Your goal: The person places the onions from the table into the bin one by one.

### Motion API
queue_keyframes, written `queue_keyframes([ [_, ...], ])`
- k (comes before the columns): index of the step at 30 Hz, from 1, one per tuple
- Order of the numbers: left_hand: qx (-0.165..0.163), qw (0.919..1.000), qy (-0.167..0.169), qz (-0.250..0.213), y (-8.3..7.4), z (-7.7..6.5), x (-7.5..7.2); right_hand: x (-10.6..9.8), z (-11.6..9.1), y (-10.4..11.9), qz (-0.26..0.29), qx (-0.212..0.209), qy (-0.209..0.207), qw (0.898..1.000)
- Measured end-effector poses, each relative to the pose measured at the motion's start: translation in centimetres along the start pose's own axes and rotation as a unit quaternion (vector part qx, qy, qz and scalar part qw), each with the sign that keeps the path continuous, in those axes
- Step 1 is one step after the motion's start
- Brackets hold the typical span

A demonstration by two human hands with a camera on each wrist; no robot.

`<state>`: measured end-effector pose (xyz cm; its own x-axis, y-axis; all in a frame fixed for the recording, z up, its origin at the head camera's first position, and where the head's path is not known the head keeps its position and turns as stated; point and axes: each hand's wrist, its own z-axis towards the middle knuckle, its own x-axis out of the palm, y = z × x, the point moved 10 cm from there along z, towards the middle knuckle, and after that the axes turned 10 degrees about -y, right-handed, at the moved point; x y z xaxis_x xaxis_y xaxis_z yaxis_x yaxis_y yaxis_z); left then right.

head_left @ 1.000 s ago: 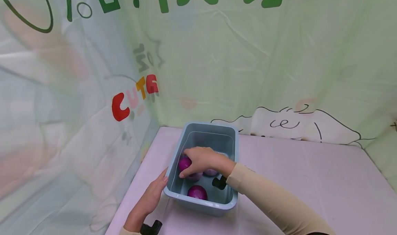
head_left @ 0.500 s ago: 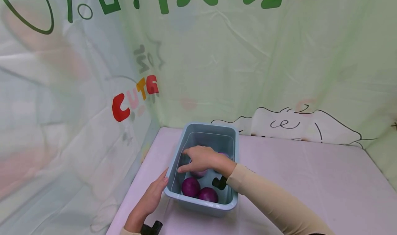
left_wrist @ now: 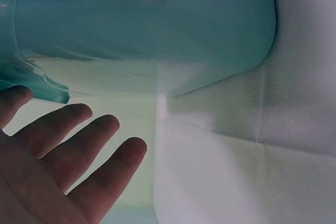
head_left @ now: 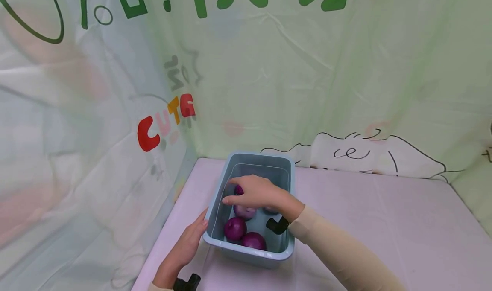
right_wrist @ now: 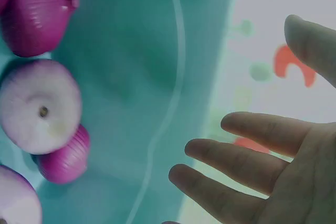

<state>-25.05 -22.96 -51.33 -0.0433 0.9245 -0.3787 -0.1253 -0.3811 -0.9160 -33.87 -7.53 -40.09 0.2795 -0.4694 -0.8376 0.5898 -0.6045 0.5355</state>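
Note:
Several red onions lie in a blue-grey plastic basin (head_left: pixel 250 257). At its near end sit two dark purple onions, one on the left (head_left: pixel 235 228) and one on the right (head_left: pixel 253 241). A paler onion (head_left: pixel 244 212) lies behind them, partly under my right hand (head_left: pixel 255 192). That hand hovers over the basin, fingers spread, holding nothing. In the right wrist view its fingers (right_wrist: pixel 236 161) are apart from the pale cut-looking onion (right_wrist: pixel 31 95) and a smaller purple one (right_wrist: pixel 65 156). My left hand (head_left: pixel 186 242) touches the basin's left rim with extended fingers.
The basin stands on a table with a pale lilac cloth (head_left: pixel 365 222), near its back left corner. Printed fabric curtains (head_left: pixel 288 69) rise behind and on the left. A black wrist mount (head_left: pixel 277 225) on my right arm hangs inside the basin.
My right hand was on a purple onion, let go of it, then rose a little. Two dark onions now sit at the near end, where one showed before. The left hand stays put.

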Motion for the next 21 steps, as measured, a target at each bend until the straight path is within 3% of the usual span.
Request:
queue_keyframes([
  [7,0.034,0.9989,-0.011,0.03,-1.0,0.6,-0.4,-5.3,-1.9,-0.9,0.028,0.016,-0.058,0.998],
  [14,0.062,0.994,-0.029,0.085,-2.0,1.6,-2.3,-9.3,-4.7,-3.6,0.05,0.054,-0.125,0.989],
  [18,0.088,0.9844,-0.044,0.146,-3.5,2.9,-3.9,-10.7,-6.1,-5.0,0.046,0.066,-0.147,0.986],
  [21,0.118,0.972,-0.049,0.197,-5.2,4.2,-5.0,-11.6,-7.0,-5.7,0.036,0.071,-0.161,0.984],
])
